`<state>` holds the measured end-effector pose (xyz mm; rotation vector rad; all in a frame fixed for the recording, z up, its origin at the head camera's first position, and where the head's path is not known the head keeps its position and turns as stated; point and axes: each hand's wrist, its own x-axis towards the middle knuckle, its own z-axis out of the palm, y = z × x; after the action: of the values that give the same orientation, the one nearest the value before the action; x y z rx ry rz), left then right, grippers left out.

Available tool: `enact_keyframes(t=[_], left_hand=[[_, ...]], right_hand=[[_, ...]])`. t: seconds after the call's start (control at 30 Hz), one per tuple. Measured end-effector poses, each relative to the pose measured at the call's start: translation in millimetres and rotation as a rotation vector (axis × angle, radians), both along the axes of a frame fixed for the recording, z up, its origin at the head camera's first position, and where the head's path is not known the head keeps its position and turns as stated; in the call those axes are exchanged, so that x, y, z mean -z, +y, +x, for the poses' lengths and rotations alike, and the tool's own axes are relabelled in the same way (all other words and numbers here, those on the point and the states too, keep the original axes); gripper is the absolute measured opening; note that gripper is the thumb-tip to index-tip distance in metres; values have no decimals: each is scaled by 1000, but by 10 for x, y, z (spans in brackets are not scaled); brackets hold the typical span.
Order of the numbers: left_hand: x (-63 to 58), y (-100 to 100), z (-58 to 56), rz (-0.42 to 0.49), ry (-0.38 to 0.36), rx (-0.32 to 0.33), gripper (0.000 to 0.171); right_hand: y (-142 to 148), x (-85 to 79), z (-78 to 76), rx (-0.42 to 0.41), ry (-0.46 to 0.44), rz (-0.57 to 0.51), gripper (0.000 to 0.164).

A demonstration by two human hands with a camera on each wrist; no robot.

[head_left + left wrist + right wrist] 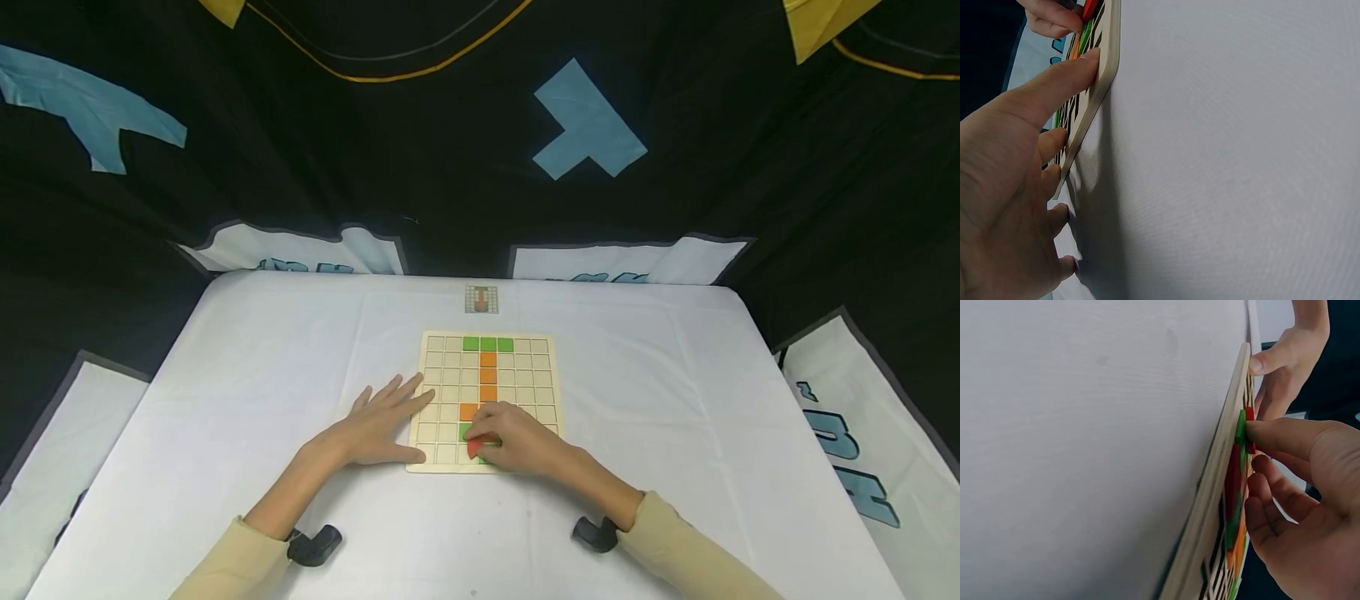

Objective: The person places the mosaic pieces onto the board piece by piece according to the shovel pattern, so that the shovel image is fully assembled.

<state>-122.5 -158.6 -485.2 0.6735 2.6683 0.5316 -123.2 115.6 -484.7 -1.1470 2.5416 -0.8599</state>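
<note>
A light wooden grid board [437,433] lies on the white table. Three green tiles [488,344] fill squares in its top row, with orange tiles [488,360] in a column beneath. Lower down are another orange tile [468,412] and a green tile [464,432]. Between thumb and fingertips, my right hand [521,440] pinches a red tile [473,449] over the bottom rows, hiding some squares. My left hand [375,429] is spread at the board's left edge, its thumb [1063,84] resting on the board's face in the left wrist view.
Beyond the board lies a small card [482,300] printed with a coloured grid pattern. White cloth [637,383] covers the table, and a black curtain [450,167] with blue and yellow shapes hangs behind it. Black devices [315,546] sit at both wrists.
</note>
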Motion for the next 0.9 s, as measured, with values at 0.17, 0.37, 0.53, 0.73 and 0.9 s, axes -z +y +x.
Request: enact_keyframes(t=[0.17, 0.37, 0.53, 0.73, 0.9], left_hand=[[-3, -4, 1, 9, -8, 0, 90], [-2, -8, 0, 8, -12, 1, 90], [-2, -4, 4, 13, -9, -4, 90], [-8, -3, 10, 16, -8, -1, 89], [-4, -8, 10, 23, -13, 2, 90]], right_hand=[[-45, -17, 7, -19, -20, 12, 21], [-63, -29, 44, -17, -27, 32, 21], [-89, -21, 88, 16, 11, 56, 21], [-117, -18, 119, 11, 53, 27, 22], [-138, -21, 127, -17, 75, 26, 22]])
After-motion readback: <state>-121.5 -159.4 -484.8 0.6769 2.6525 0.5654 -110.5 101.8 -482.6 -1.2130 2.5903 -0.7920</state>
